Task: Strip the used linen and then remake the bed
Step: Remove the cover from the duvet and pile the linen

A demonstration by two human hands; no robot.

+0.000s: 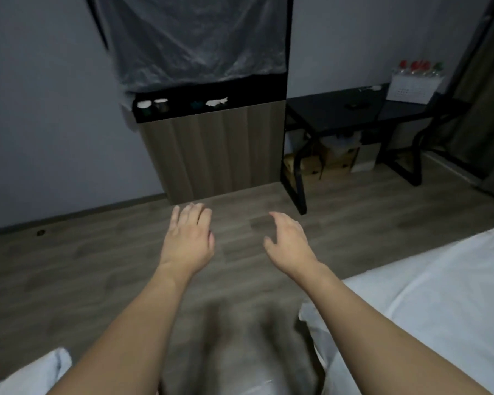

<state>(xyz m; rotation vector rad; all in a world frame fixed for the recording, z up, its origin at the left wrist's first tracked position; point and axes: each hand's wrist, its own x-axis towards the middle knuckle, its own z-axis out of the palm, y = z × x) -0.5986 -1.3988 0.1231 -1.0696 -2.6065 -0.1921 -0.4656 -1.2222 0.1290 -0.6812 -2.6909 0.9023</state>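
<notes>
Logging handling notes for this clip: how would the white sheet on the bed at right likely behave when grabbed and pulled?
The white sheet probably lifts floppy: soft folds run across it. It looks thin, so likely light, and it may bunch and drag rather than slide as one piece. Neither the left hand nor the right hand touches it.

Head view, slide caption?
Both hands, left and right, open and empty above the wooden floor, white bed at right.
</notes>
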